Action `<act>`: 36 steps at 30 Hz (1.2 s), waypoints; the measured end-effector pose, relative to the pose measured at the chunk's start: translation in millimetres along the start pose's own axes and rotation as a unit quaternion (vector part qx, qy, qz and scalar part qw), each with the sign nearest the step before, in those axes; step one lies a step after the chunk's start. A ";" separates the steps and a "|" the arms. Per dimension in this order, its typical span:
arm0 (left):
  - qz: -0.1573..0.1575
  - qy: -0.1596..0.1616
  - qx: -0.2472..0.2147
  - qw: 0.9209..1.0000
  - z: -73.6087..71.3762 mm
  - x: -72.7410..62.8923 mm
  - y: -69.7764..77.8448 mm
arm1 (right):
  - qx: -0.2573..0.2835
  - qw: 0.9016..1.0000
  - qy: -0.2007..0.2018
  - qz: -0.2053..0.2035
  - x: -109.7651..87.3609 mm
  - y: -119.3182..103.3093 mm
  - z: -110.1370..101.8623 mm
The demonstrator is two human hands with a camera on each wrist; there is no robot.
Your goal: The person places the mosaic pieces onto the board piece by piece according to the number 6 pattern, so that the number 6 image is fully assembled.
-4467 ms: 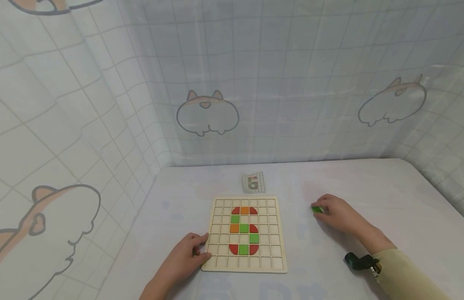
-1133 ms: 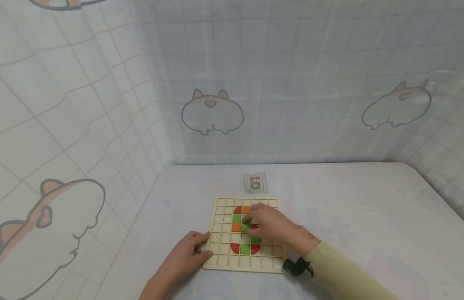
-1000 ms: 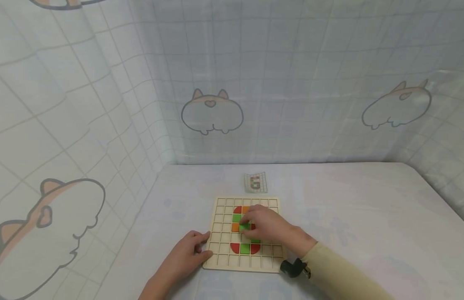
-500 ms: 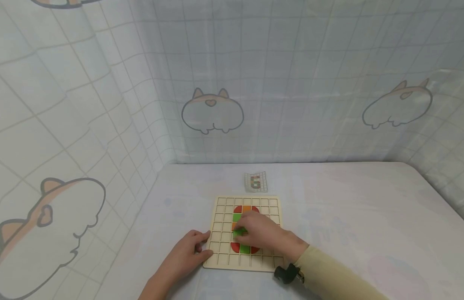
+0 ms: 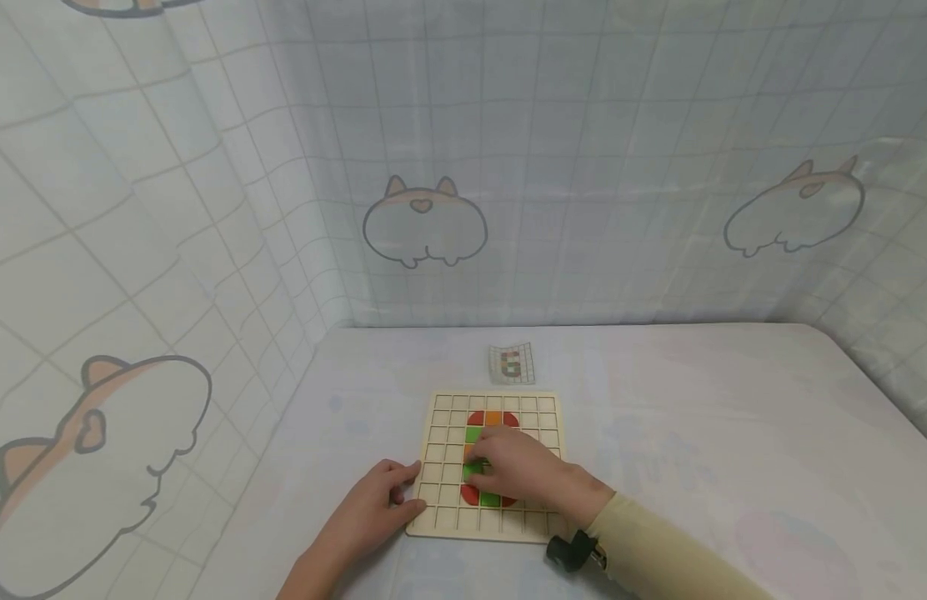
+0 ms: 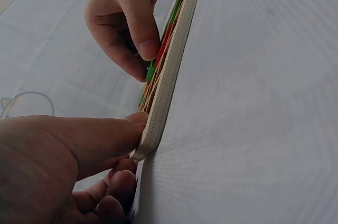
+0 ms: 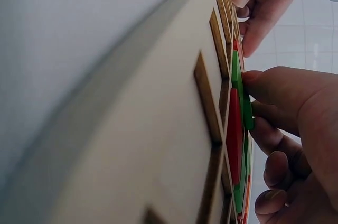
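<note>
The wooden grid board [image 5: 443, 527] lies on the table, with red, orange and green tiles set in its cells. At its left edge my left hand [image 5: 368, 504] steadies the board, the thumb on the rim and the other fingers bent beside it in the left wrist view. Over the tiles, my right hand [image 5: 518, 467] pinches a green square tile [image 7: 248, 108] between thumb and fingers, at a cell between an orange tile and a red quarter-round tile [image 5: 469, 495]. This green tile sits slightly raised and tilted in the right wrist view. My right hand hides part of the pattern.
A small printed card [image 5: 512, 364] with a coloured grid pattern lies just behind the board. White cloth covers the table [image 5: 681, 417], and a patterned curtain [image 5: 583, 208] hangs at the back and sides. A black device [image 5: 568, 552] is strapped at my right wrist.
My right hand picked up a green tile from the right of the table, brought it over the board, and moved it down and left to the left column. My left hand stays at the edge.
</note>
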State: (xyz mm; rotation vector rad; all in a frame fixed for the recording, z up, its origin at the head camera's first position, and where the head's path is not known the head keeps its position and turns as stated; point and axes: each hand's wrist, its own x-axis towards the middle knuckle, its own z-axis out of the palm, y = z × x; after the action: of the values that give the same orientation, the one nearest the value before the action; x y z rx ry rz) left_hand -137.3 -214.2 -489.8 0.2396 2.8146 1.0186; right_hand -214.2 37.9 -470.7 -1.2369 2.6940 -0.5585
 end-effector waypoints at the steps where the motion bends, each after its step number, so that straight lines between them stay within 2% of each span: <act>1: 0.001 0.000 0.001 1.000 -0.1 -0.1 -0.2 | 0.000 1.000 -0.001 0.000 0.4 0.2 0.5; 13: -0.006 -0.009 -0.010 1.000 -1.4 -1.3 1.5 | -0.009 1.000 0.001 -0.013 2.9 -1.9 2.3; 27: 0.000 -0.012 -0.007 1.000 -0.6 2.0 0.7 | 0.001 1.000 -0.001 -0.001 -2.2 -1.4 -1.6; 32: 0.000 -0.010 -0.005 1.000 -0.7 1.8 -0.5 | 0.019 1.000 0.002 0.005 -5.8 0.7 -3.3; 36: -0.004 -0.015 -0.007 1.000 -2.0 2.7 -3.2 | 0.035 0.999 0.016 0.009 -11.4 10.9 -11.2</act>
State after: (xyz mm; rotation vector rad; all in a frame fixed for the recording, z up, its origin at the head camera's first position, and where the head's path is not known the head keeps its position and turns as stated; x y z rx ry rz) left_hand -140.6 -217.3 -490.6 0.2394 2.7784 1.0226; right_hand -217.4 56.1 -465.0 -1.1951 2.6830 -0.6708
